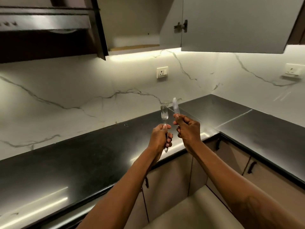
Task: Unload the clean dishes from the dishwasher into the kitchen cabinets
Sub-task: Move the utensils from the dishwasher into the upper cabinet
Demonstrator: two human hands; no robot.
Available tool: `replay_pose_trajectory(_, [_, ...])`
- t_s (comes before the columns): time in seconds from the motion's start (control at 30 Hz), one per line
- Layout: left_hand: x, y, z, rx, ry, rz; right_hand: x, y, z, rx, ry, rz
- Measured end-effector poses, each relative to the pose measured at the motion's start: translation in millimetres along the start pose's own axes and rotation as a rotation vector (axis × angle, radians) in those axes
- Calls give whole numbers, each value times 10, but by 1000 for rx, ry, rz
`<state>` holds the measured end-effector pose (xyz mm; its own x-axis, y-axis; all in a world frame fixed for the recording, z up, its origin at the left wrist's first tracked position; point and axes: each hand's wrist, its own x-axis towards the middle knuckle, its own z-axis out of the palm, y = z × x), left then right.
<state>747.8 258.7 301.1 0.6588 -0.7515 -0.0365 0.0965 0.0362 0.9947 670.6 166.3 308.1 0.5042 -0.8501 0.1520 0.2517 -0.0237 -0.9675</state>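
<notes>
Carrying step: left hand (160, 136) grips a fork (164, 115), right hand (187, 128) grips a knife (175, 107), above the worktop (82, 156); next, probably lifting both into the open cabinet (132, 30).

Left hand (159, 138): fork (164, 114); right hand (188, 129): knife (175, 106)

An L-shaped black countertop (82, 154) ran below a white veined marble backsplash (66, 83) bearing a wall socket (162, 72) and a second socket (292, 69), with a warm light strip (140, 54) and a steel range hood (44, 22) above it and beige cupboard doors (165, 187) beneath it.
</notes>
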Motion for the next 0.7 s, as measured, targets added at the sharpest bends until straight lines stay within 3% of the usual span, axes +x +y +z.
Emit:
replay_pose_trajectory(0.33, [1036,566,-265,39,90,145,1233,-138,600,-37,2,-112])
replay_pose_trajectory(0.7, [2820,2077,-28,111,384,370,3385,-861,1024,44,-38,-316])
